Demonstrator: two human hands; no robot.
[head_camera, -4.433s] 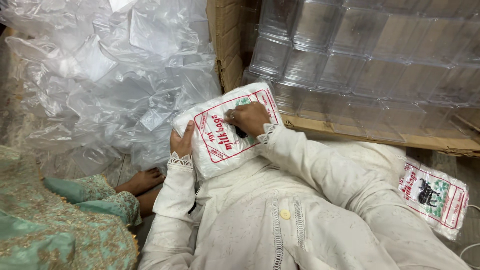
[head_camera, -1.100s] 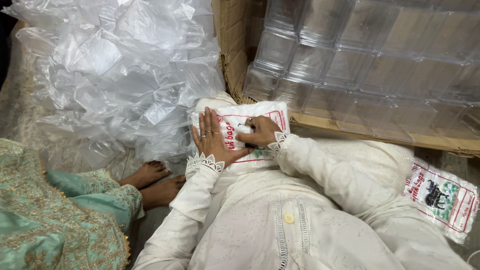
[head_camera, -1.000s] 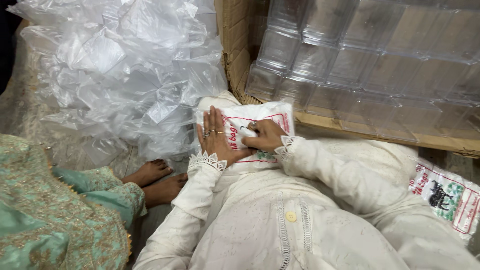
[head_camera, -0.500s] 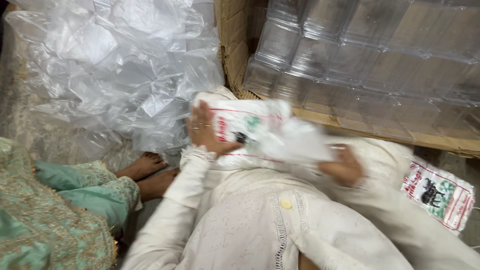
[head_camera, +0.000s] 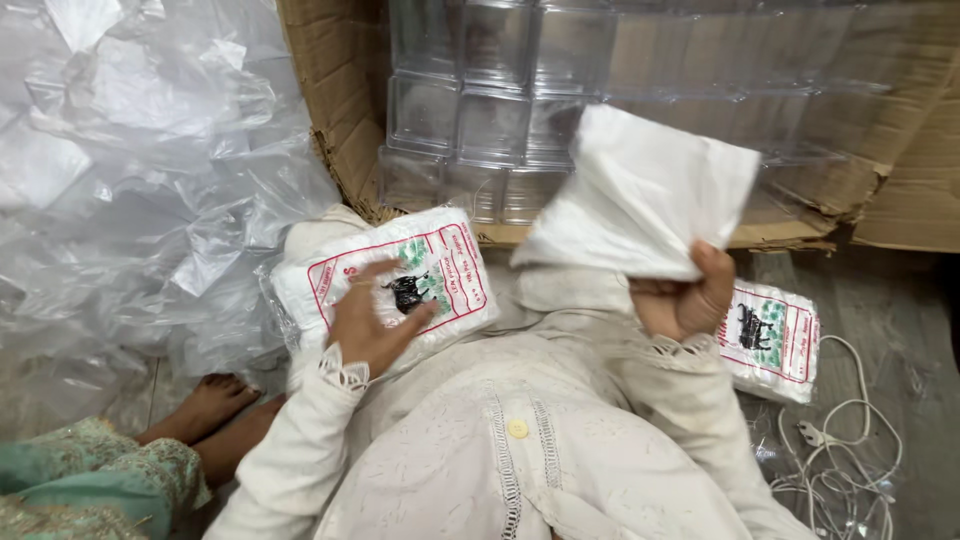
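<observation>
Grey floor (head_camera: 890, 300): printed white packet (head_camera: 770, 340), white cable (head_camera: 850, 450) (tangled), cardboard box (head_camera: 340, 110), plastic sheeting (head_camera: 130, 200).

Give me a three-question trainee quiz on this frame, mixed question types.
1. True or false: the left hand rests on the printed packet on the lap.
2. What does the right hand hold up? A) a clear box B) a white folded bag C) a cable
3. What lies on the floor at the lower right, beside the second printed packet?

Key: 1 true; 2 B, the white folded bag; 3 a white cable.
</observation>
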